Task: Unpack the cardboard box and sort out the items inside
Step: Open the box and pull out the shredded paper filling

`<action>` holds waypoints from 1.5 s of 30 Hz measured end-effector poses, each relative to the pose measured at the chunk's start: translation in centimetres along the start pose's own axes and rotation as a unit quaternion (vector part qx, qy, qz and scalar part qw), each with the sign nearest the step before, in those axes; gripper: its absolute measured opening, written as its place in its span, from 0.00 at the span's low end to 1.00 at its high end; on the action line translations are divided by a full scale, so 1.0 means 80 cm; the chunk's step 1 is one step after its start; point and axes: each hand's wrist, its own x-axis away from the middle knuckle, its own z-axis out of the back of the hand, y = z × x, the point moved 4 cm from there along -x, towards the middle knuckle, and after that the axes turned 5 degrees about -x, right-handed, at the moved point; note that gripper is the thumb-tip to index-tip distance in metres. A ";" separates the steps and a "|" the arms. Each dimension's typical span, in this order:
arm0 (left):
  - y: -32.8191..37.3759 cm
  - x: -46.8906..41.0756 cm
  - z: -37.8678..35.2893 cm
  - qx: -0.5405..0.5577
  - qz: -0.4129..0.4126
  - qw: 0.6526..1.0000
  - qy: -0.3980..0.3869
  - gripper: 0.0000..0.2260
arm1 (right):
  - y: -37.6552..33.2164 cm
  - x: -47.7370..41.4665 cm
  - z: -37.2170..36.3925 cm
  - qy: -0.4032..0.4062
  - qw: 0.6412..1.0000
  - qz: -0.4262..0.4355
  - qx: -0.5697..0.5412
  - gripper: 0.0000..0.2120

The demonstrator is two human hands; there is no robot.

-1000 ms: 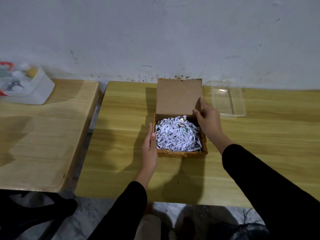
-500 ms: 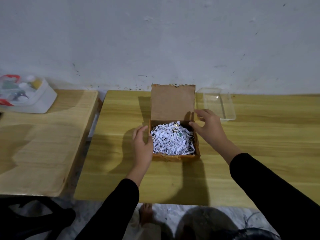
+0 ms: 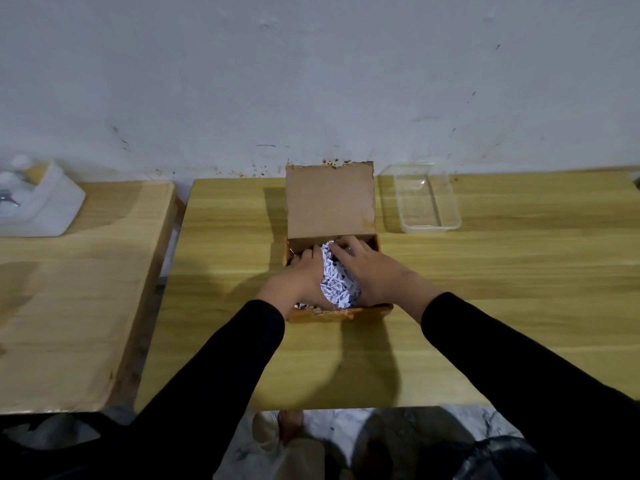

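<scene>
The brown cardboard box (image 3: 330,202) stands open on the wooden table, its lid upright at the back. White shredded paper (image 3: 337,284) fills it. Both hands are inside the box, pressed into the shreds from either side. My left hand (image 3: 299,280) cups the left of the heap, and my right hand (image 3: 375,275) lies over its right side with fingers curled into the paper. Anything under the paper is hidden.
A clear plastic tray (image 3: 427,199) sits to the right of the box near the wall. A second wooden table (image 3: 76,289) stands on the left, separated by a gap, with a white container (image 3: 38,202) of small items at its back.
Both hands have moved from the box's outer sides into the box and closed around the shredded paper. The camera has tilted a little.
</scene>
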 end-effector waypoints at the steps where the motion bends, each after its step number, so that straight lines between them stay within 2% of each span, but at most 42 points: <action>1: -0.001 -0.004 -0.003 0.000 -0.002 1.000 0.001 0.53 | 0.001 -0.001 -0.002 0.004 1.000 0.000 0.001 0.51; 7: -0.001 -0.009 -0.009 -0.043 -0.031 0.998 0.037 0.46 | 0.001 -0.010 -0.013 0.019 1.000 -0.015 0.007 0.50; 10: 0.000 -0.011 -0.011 -0.048 -0.030 0.997 0.044 0.44 | 0.002 -0.012 -0.016 0.022 1.000 -0.014 -0.011 0.45; 13: 0.000 -0.011 -0.012 -0.050 -0.025 0.997 0.051 0.41 | 0.002 -0.013 -0.021 -0.004 0.999 -0.021 -0.028 0.43; 18: 0.002 -0.011 -0.013 -0.015 -0.020 0.998 0.061 0.40 | 0.000 -0.019 -0.025 -0.054 0.997 -0.042 -0.042 0.46; 21: 0.002 -0.011 -0.011 -0.013 -0.021 0.998 0.065 0.40 | 0.000 -0.022 -0.030 -0.060 0.995 -0.060 -0.052 0.47; 24: -0.001 -0.012 -0.012 -0.011 -0.024 0.997 0.069 0.39 | 0.002 -0.023 -0.034 -0.061 0.994 -0.074 -0.061 0.43; 30: -0.005 -0.017 -0.012 -0.002 -0.044 0.995 0.085 0.37 | -0.003 -0.026 -0.024 -0.042 0.995 -0.053 -0.067 0.30; 36: -0.004 -0.016 -0.010 0.025 -0.057 0.994 0.095 0.32 | -0.006 -0.027 -0.018 -0.053 0.994 -0.066 -0.071 0.31; 45: 0.009 -0.005 0.008 -0.071 -0.062 0.987 0.130 0.25 | -0.010 -0.013 -0.006 0.002 0.991 -0.091 -0.095 0.26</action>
